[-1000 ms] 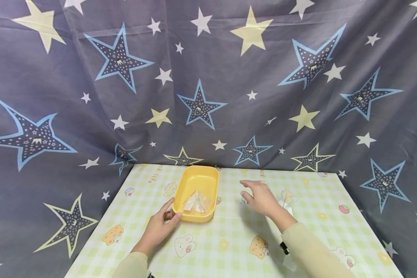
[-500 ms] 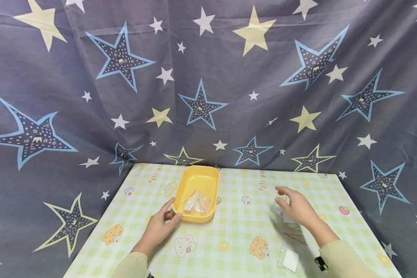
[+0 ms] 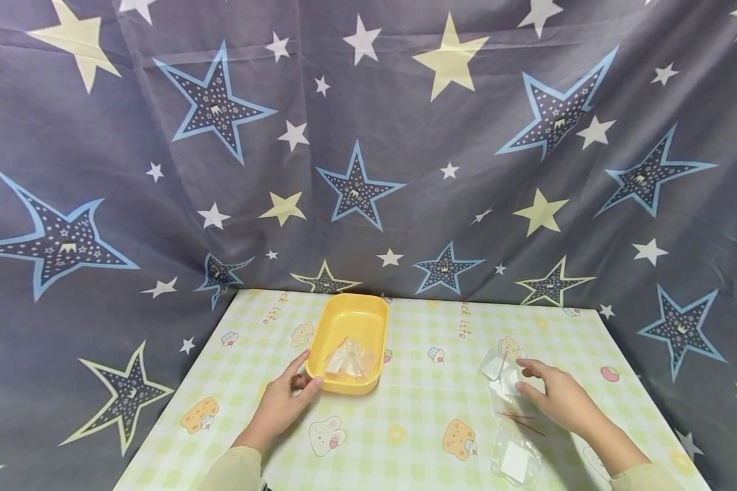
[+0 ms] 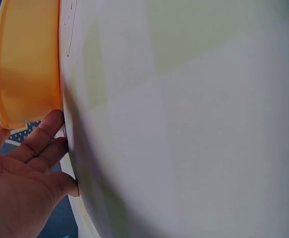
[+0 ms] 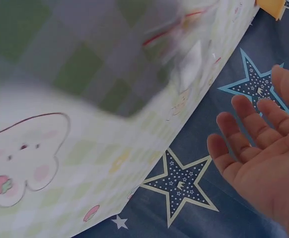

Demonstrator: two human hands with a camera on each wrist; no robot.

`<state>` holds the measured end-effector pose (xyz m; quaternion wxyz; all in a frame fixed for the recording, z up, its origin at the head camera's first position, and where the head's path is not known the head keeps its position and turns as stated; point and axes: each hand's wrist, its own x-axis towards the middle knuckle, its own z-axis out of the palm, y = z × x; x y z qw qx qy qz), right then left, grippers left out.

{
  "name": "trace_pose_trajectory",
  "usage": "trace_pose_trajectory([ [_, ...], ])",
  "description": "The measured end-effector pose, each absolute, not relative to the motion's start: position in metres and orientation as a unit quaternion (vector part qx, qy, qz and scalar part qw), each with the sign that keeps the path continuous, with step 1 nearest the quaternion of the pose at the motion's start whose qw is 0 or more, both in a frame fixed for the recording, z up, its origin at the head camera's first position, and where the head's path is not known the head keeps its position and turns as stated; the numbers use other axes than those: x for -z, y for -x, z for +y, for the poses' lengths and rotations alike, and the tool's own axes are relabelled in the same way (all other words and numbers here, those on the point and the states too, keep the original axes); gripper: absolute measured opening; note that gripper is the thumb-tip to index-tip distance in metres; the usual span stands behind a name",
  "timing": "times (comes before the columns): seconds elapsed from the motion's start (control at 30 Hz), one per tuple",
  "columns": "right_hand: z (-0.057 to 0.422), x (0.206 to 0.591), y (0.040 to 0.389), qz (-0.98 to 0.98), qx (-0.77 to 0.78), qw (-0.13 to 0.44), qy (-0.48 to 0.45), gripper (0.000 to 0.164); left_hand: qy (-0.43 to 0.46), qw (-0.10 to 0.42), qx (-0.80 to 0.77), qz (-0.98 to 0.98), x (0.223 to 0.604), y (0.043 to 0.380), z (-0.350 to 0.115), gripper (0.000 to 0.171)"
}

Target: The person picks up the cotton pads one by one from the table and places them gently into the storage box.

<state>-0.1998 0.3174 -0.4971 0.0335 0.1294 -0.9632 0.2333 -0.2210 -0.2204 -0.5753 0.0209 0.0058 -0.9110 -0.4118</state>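
Observation:
A yellow plastic tray [image 3: 356, 322] sits on the table toward the left. My left hand [image 3: 282, 402] holds its near left corner, with the thumb at the front wall and fingers round the left side. In the left wrist view, fingertips [image 4: 52, 119] lie low by the tray's wall. Inside the tray is a clear plastic bag [image 3: 351, 360] with whitish contents. My right hand [image 3: 559, 395] hovers, fingers apart and loosely bent, beside several clear bags with red strips. One bag [image 3: 516, 462] holds a white square; another bag [image 3: 493, 365] lies farther back.
A green and white checked cloth [image 3: 405, 402] with cartoon prints covers the table. Behind it and at both sides hangs a dark curtain [image 3: 393, 102] with stars. The tray's far end stands near the table's back edge.
My right hand has moved right and toward me, from the middle of the table to the clear bags, uncovering them. My left hand and the tray stay put.

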Motion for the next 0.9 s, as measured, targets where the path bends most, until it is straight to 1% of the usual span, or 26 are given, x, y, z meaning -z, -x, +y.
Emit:
trace_pose_trajectory([
  [0.17,0.319,0.502,0.19,-0.962,-0.232,-0.012,-0.141,0.059,-0.014,0.016,0.41,-0.912,0.575,0.22,-0.22,0.081],
  [0.27,0.317,0.506,0.183,-0.962,-0.217,-0.033,-0.164,0.065,-0.017,0.014,0.409,-0.912,0.575,0.22,-0.22,0.082],
  [0.37,0.315,0.509,0.177,-0.962,-0.191,-0.039,-0.193,0.07,-0.017,0.016,0.409,-0.912,0.576,0.22,-0.22,0.082],
  [0.5,0.312,0.513,0.17,-0.957,-0.171,-0.055,-0.227,0.083,-0.012,0.02,0.411,-0.911,0.576,0.219,-0.22,0.082],
  [0.73,0.305,0.522,0.161,-0.956,-0.148,-0.087,-0.238,0.104,-0.004,0.027,0.418,-0.908,0.577,0.219,-0.221,0.081],
  [0.83,0.302,0.525,0.16,-0.956,-0.138,-0.093,-0.24,0.108,-0.005,0.029,0.418,-0.908,0.576,0.219,-0.221,0.08],
  [0.9,0.3,0.527,0.159,-0.956,-0.136,-0.093,-0.241,0.107,-0.007,0.027,0.419,-0.908,0.576,0.218,-0.221,0.079],
])
